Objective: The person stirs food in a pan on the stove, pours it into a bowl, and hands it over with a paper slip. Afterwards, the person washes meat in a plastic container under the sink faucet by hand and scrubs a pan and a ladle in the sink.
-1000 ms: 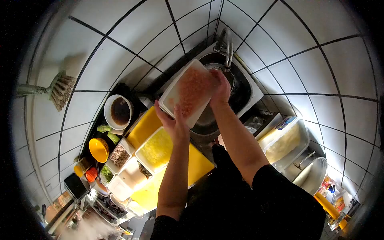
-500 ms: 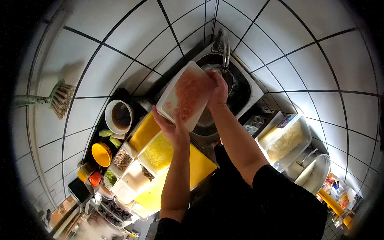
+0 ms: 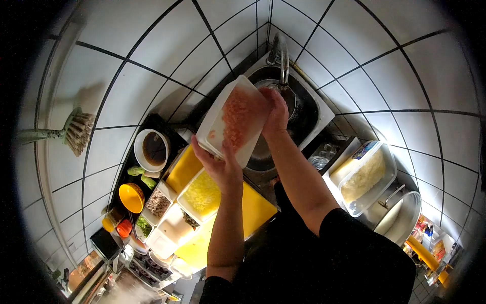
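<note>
A white plastic container (image 3: 214, 122) is tilted over the near-left side of the sink (image 3: 316, 124), with chopped pink-orange food (image 3: 237, 121) in it. My left hand (image 3: 223, 171) grips its lower edge, thumb on the left side and fingers curled around the near end. On the far right side, my right hand (image 3: 276, 115) holds the wall close to the rim; some of its fingers are hidden. Behind the right hand stands the curved metal faucet (image 3: 284, 63). Below the left hand sits a white tub of shredded yellow food (image 3: 201, 195).
A yellow cutting board (image 3: 259, 206) lies under several white tubs on the left. Beyond them are a bowl of dark liquid (image 3: 153, 150) and a yellow bowl (image 3: 131, 198). A clear box of pale food (image 3: 365, 180) and a metal pot (image 3: 402, 218) stand right. A brush (image 3: 78, 130) hangs on the left wall.
The view has shifted slightly. Both hands keep their hold on the container, which stays tilted over the sink's edge with almost the same pose.
</note>
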Action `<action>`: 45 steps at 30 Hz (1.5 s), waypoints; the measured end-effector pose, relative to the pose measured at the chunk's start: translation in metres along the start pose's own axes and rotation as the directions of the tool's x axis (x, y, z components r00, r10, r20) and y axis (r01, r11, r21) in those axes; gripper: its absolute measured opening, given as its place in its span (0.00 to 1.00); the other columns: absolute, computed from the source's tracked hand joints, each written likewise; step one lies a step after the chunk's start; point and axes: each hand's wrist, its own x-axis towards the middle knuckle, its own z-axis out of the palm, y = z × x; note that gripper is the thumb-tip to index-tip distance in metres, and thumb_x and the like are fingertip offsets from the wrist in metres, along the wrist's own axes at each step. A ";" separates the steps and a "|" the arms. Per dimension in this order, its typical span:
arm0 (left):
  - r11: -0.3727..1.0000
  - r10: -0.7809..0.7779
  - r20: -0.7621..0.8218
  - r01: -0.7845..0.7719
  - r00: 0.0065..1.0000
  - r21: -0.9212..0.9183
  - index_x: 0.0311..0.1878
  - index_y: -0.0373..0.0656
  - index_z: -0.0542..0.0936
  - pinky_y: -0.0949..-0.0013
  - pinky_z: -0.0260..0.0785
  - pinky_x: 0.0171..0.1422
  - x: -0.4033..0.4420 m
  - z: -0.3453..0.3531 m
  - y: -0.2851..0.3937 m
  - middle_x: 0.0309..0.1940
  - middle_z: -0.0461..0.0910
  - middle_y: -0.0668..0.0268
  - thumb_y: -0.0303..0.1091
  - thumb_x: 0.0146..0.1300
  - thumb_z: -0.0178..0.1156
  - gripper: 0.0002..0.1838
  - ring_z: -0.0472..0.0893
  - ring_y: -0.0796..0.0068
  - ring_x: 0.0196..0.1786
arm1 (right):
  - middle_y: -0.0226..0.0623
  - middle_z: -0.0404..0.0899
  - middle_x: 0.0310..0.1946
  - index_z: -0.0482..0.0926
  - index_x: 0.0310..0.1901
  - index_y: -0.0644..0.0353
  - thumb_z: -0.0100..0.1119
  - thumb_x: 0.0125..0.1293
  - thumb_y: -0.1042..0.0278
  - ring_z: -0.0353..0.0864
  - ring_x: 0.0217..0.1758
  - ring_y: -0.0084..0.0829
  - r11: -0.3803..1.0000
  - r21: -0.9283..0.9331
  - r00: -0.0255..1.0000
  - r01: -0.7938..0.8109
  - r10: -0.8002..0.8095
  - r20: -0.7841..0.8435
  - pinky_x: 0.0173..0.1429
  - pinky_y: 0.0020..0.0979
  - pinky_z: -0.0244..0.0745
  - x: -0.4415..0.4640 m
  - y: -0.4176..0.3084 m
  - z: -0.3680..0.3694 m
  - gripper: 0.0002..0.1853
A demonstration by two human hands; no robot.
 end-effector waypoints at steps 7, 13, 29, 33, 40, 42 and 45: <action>0.995 0.083 0.018 -0.084 0.996 0.050 0.79 0.40 0.48 0.57 0.60 0.74 -0.001 -0.002 -0.003 0.71 0.59 0.47 0.33 0.68 0.63 0.43 0.65 0.56 0.71 | 0.40 0.84 0.45 0.84 0.45 0.63 0.54 0.71 0.57 0.81 0.50 0.38 0.996 0.081 0.999 -0.030 0.028 0.018 0.60 0.40 0.73 0.004 0.006 -0.005 0.17; 0.995 0.081 0.049 -0.084 0.996 0.060 0.80 0.46 0.46 0.57 0.56 0.77 -0.002 -0.002 0.001 0.75 0.55 0.50 0.28 0.67 0.62 0.45 0.62 0.57 0.73 | 0.40 0.84 0.43 0.84 0.43 0.62 0.55 0.69 0.58 0.82 0.48 0.39 0.998 0.056 1.000 -0.013 0.013 0.009 0.60 0.40 0.75 -0.002 0.001 -0.001 0.16; 0.915 0.267 -0.034 -0.242 0.963 0.323 0.77 0.37 0.54 0.53 0.71 0.60 0.003 0.002 0.018 0.58 0.63 0.48 0.44 0.64 0.66 0.45 0.71 0.51 0.59 | 0.42 0.82 0.40 0.82 0.42 0.63 0.57 0.67 0.55 0.81 0.41 0.41 0.926 0.345 0.988 -0.156 0.147 0.053 0.49 0.44 0.78 -0.001 0.010 0.004 0.17; 0.876 0.321 -0.010 -0.293 0.947 0.384 0.77 0.37 0.54 0.53 0.70 0.60 0.006 0.000 0.020 0.56 0.64 0.49 0.44 0.65 0.65 0.44 0.71 0.52 0.58 | 0.41 0.82 0.39 0.83 0.41 0.62 0.57 0.68 0.56 0.81 0.41 0.41 0.936 0.328 0.991 -0.130 0.131 0.021 0.49 0.44 0.78 -0.005 0.010 0.008 0.16; 0.881 0.280 -0.005 -0.255 0.960 0.398 0.77 0.40 0.57 0.52 0.69 0.66 0.005 0.005 0.035 0.60 0.62 0.49 0.53 0.64 0.67 0.46 0.70 0.52 0.62 | 0.40 0.81 0.39 0.82 0.42 0.62 0.56 0.69 0.61 0.81 0.42 0.39 0.911 0.391 0.991 -0.130 0.129 0.029 0.51 0.44 0.78 -0.002 0.018 0.006 0.12; 0.872 0.304 0.002 -0.279 0.953 0.402 0.77 0.41 0.57 0.51 0.70 0.64 0.006 0.005 0.035 0.59 0.63 0.49 0.53 0.64 0.67 0.46 0.70 0.52 0.61 | 0.40 0.81 0.39 0.81 0.41 0.62 0.56 0.69 0.62 0.82 0.42 0.40 0.890 0.433 0.989 -0.144 0.144 0.032 0.52 0.45 0.79 -0.003 0.016 0.008 0.12; 0.823 0.361 0.024 -0.330 0.932 0.462 0.76 0.36 0.57 0.52 0.70 0.57 0.007 0.006 0.034 0.55 0.65 0.48 0.49 0.65 0.65 0.44 0.72 0.52 0.55 | 0.40 0.81 0.39 0.81 0.40 0.62 0.55 0.70 0.63 0.81 0.43 0.40 0.872 0.456 0.983 -0.177 0.178 0.041 0.54 0.45 0.78 -0.005 0.012 0.011 0.11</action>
